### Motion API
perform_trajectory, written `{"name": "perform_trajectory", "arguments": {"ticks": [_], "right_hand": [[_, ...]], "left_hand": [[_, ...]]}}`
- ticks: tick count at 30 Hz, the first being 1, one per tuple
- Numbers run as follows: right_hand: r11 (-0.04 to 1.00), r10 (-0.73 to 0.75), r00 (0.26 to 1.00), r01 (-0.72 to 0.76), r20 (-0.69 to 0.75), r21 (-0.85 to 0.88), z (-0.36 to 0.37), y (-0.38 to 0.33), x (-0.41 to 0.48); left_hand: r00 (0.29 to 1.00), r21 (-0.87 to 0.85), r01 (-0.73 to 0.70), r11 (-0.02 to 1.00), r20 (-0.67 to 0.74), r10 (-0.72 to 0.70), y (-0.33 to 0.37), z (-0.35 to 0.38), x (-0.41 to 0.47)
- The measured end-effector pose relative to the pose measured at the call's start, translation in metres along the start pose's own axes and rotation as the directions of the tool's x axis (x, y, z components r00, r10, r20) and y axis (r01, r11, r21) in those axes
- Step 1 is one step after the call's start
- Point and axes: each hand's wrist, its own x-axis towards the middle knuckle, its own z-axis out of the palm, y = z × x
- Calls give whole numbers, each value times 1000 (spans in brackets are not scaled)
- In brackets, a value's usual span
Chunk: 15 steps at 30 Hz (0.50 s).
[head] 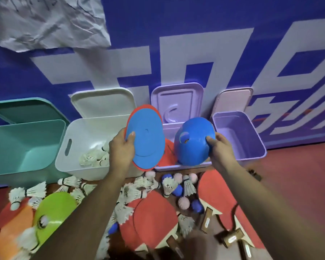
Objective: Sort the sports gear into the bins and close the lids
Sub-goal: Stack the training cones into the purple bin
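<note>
Blue disc cones are filling both my grips: my left hand (121,149) is pinching two stacked flat ones (144,136), my right hand (220,149) one domed cone (193,141). They're hiding most of the third bin (184,167) of four.

A blue wall banner (223,17) with large pale lettering is seen behind. A crumpled grey sheet (45,21) is hung at its top left. Red floor (298,175) is spread below.

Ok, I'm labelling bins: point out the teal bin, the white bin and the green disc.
teal bin (51,126), head view, upper rim.
white bin (68,145), head view, left wall by handle slot.
green disc (58,207), head view, top face.
</note>
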Motion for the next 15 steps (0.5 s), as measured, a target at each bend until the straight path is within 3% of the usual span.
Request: {"name": "perform_trajectory", "arguments": {"ticks": [2,4,7,8,10,12,15], "right_hand": [[991,8,1000,-10,-12,-133,-9,6,33],[916,20,999,-7,29,-401,-14,12,58],[572,-105,991,127,81,-811,-20,16,70],[472,-210,971,206,118,-857,-21,17,71],[402,-339,911,368,237,-839,-16,14,66],[579,-212,934,357,288,-733,-2,8,61],[797,135,948,70,290,-599,21,6,54]], "left_hand": [[999,15,13,1000,-30,-13,3,26,4],[998,27,28,999,-52,-27,6,46,5],[995,16,86,996,-60,-85,7,65,6],[991,-4,121,993,-60,-121,5,71,8],[982,-91,179,980,-43,-183,2,79,10],[966,-254,252,934,5,-259,0,86,11],[911,-496,403,769,142,-386,-9,96,13]]}}
